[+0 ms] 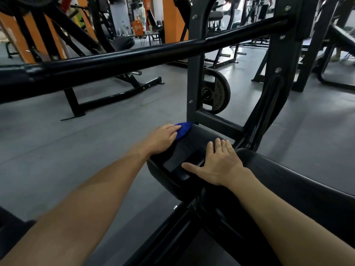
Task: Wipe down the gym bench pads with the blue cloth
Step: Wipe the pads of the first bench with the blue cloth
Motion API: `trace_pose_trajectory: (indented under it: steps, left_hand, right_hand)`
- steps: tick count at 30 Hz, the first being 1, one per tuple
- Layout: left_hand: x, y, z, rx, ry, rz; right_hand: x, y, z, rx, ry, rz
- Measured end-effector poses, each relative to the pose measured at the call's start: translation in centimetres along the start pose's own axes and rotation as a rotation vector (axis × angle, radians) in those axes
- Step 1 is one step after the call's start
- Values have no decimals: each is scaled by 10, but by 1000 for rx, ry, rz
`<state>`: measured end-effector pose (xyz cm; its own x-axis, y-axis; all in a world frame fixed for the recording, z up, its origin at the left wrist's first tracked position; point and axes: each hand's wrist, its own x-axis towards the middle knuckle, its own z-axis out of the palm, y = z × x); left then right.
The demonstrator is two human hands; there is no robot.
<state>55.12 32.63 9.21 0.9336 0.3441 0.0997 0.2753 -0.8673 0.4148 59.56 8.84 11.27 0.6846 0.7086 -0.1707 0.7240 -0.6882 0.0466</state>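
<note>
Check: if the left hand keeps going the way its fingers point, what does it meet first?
Likely the frame's black upright post, just past the blue cloth the left hand presses on the small pad. Depth unclear.

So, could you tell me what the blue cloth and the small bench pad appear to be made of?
The blue cloth looks like soft knitted or microfibre fabric: matte, bunched, with a ribbed texture under the left hand. The small pad seems to be black vinyl or faux-leather upholstery over padding: smooth, with a dull sheen and rounded edges. The right hand rests flat on it.
</note>
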Motion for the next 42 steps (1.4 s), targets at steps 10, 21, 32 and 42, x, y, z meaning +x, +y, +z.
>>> trace_pose_trajectory:
  steps: [10, 21, 32, 42]
  left_hand:
    - [-135, 50, 43, -57, 411, -282]
    - [-159, 44, 59, 346, 388, 167]
    - [-125, 53, 26, 264, 164, 218]
    - [-90, 84, 29, 228, -41, 200]
  right_hand:
    - [-6, 2, 1, 21, 47, -17]
    - [3, 30, 13, 48, 61, -101]
    - [10, 47, 16, 112, 86, -148]
    - [16, 59, 12, 160, 129, -188]
